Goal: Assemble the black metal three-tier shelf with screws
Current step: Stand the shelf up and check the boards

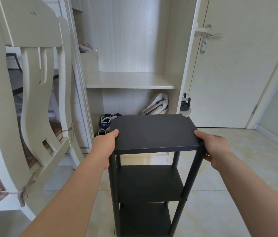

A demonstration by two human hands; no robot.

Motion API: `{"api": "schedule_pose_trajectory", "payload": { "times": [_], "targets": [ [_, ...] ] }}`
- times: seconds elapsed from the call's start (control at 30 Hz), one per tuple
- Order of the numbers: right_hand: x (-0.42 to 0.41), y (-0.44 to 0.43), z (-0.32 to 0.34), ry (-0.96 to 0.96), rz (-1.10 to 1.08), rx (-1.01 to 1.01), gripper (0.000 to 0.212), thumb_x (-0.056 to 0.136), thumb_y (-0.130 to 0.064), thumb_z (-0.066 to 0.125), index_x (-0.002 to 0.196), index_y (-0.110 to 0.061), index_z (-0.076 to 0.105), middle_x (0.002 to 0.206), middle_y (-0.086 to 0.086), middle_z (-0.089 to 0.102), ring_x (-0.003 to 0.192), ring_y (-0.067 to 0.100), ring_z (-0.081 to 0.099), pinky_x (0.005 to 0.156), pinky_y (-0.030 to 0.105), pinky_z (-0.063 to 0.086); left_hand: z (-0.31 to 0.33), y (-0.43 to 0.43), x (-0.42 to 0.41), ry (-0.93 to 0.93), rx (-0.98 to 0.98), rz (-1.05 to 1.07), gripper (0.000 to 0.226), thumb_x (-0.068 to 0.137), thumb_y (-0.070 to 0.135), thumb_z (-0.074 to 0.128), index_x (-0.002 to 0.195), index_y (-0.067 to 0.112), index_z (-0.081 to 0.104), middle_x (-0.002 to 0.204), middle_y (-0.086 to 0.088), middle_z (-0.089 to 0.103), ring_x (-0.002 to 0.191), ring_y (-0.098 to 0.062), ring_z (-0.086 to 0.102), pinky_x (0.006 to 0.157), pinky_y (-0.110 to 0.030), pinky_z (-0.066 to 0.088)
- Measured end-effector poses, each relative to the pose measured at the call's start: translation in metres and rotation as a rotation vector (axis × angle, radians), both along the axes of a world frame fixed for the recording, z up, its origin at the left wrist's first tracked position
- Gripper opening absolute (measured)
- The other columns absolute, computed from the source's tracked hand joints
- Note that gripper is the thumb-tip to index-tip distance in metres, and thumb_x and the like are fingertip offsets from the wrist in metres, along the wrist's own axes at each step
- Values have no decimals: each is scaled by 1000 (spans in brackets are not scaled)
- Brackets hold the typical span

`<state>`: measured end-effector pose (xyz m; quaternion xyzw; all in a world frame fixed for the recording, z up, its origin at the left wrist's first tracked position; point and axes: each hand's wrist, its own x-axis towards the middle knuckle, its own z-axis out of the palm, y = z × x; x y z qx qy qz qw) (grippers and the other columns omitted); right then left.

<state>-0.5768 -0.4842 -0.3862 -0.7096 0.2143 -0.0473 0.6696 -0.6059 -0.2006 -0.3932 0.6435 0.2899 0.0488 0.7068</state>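
The black three-tier shelf [153, 132] stands upright in front of me, its three boards joined by dark round posts. My left hand [105, 147] grips the left end of the top board, thumb on top and fingers hidden underneath. My right hand [215, 147] grips the right end of the same board the same way, next to the front right post. The bottom of the shelf runs out of the frame, so I cannot see whether it touches the floor. No screws are visible.
A cream wooden chair [32, 82] stands close on the left. Straight ahead is an open wardrobe [129, 81] with shoes [105, 121] and a bag on its floor. A closed door [237, 65] is at the right. Pale floor tiles [237, 168] spread to the right.
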Motion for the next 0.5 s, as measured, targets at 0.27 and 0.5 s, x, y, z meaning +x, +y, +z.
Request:
{"api": "schedule_pose_trajectory", "payload": {
  "times": [0.27, 0.5],
  "targets": [
    [-3, 0, -2, 12, -33, 31, 23, 89, -21, 75, 78, -10, 58, 80, 7, 59, 81, 28, 54, 78, 40, 48, 0, 0, 2, 19, 4, -2, 20, 96, 32, 60, 107, 15, 58, 104, -6, 64, 94, -24, 58, 92, -40, 48],
    [-4, -1, -3, 22, -24, 18, 21, 90, -20, 73, 80, -11, 57, 79, 6, 59, 75, 24, 55, 71, 37, 49, 2, 2, 3, 33, 25, -20, 21, 94, 32, 61, 107, 15, 58, 109, -6, 65, 104, -26, 59, 104, -46, 46]
  ]
}}
